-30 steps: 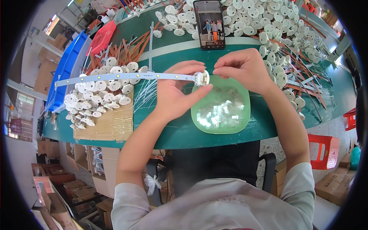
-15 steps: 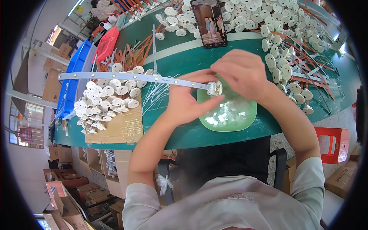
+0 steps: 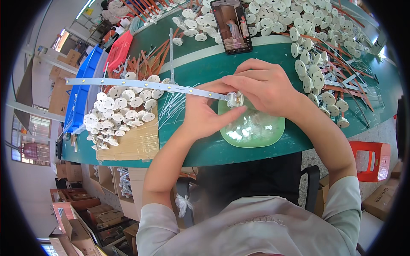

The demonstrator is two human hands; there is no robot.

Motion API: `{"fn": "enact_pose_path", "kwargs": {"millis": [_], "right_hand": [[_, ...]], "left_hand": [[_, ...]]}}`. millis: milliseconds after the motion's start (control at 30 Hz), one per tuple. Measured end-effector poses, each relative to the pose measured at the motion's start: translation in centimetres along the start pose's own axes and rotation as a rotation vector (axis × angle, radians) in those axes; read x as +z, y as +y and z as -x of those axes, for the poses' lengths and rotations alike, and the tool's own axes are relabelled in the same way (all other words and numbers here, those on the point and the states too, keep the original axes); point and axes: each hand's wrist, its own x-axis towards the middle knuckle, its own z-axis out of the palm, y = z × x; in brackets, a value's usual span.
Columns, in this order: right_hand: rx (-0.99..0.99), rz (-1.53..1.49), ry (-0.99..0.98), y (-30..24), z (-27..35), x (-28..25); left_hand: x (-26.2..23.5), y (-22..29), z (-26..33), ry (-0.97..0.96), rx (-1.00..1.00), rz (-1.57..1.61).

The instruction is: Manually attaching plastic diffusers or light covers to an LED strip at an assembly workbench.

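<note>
My left hand point(image 3: 203, 113) is closed around a round white end cap point(image 3: 235, 100), with the thumb along its near side. From this cap a long white LED strip point(image 3: 145, 85) stretches out to the left over the table. My right hand point(image 3: 269, 89) is bent over the cap's far right side, fingers together and their tips partly hidden. Whether a small part sits between those fingertips cannot be made out. Beneath both hands lies a light green bowl point(image 3: 279, 133) holding small clear pieces point(image 3: 255, 121).
White round caps point(image 3: 121, 102) are piled on cardboard point(image 3: 128, 149) at left, beside thin white wires point(image 3: 173, 109). A phone point(image 3: 232, 30) stands at the back among more caps point(image 3: 273, 17). Blue point(image 3: 85, 94) and red point(image 3: 119, 49) trays sit far left. Strips with caps point(image 3: 341, 81) lie right.
My right hand has lowered and shifted left, bringing its fingers onto the cap. My left hand, the cap and the strip have moved slightly left.
</note>
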Motion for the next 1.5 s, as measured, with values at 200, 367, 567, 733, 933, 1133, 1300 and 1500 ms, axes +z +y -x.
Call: {"fn": "enact_pose_path", "kwargs": {"millis": [200, 367, 567, 733, 933, 1133, 1300, 1500], "right_hand": [[0.069, -0.078, 0.011, 0.5, 0.4, 0.4], [0.151, -0.142, 0.028, 0.6, 0.2, 0.4], [0.14, -0.157, 0.018, 0.8, 0.4, -0.1], [0.247, -0.206, -0.014, 0.0, 0.4, 0.3], [0.384, -0.299, -0.048, -0.1, 0.6, 0.1], [0.217, -0.12, -0.036, -0.1, 0.2, 0.1], [0.218, -0.086, -0.081, -0.3, 0.3, 0.1], [0.249, -0.107, -0.135, -0.4, 0.3, 0.0]], "left_hand": [[-0.1, -0.6, 0.2, -0.015, -0.05, 0.12], [-0.2, -0.7, 0.3, -0.014, -0.007, 0.143], [0.1, -0.1, 0.3, -0.022, -0.049, 0.135], [0.0, -0.3, 0.3, -0.027, -0.056, 0.119], [-0.2, -0.6, 0.1, 0.051, 0.093, -0.152], [-0.1, -0.5, -0.2, 0.126, 0.178, -0.208], [-0.3, -0.7, -0.3, 0.123, 0.213, -0.294], [-0.5, 0.2, 0.0, 0.029, 0.116, -0.344]]}}
